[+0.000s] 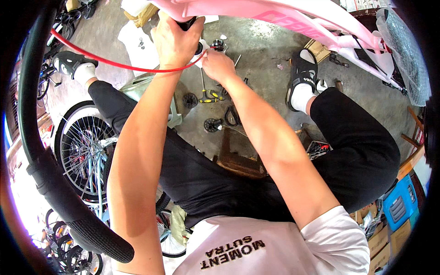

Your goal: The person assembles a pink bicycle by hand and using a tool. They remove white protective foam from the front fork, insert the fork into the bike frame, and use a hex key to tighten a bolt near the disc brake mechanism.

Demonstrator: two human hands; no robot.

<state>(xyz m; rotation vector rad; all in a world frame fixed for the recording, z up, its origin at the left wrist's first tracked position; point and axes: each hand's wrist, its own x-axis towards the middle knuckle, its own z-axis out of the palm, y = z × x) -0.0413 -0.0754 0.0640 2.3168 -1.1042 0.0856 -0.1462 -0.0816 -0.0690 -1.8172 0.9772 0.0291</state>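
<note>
A pink bicycle frame [238, 8] crosses the top of the view. My left hand [176, 40] is closed around a black part [187, 23] just under the pink tube. Close beside it, my right hand [219, 65] has its fingers drawn together near the end of a red cable [133, 69]; what they hold is hidden. That cable arcs from the upper left across my left wrist. A small black and silver mechanism [218, 45] shows just beyond my right hand. Along the left side curves a black handlebar [34, 105] with a ribbed grip [98, 233].
Yellow-and-black handled tools [211, 96] and round black parts [212, 124] lie on the concrete floor between my legs. A spoked wheel [85, 151] stands at left. Bubble wrap [403, 55] covers the frame's far right end. At lower right are a blue case [400, 204] and cardboard boxes [380, 240].
</note>
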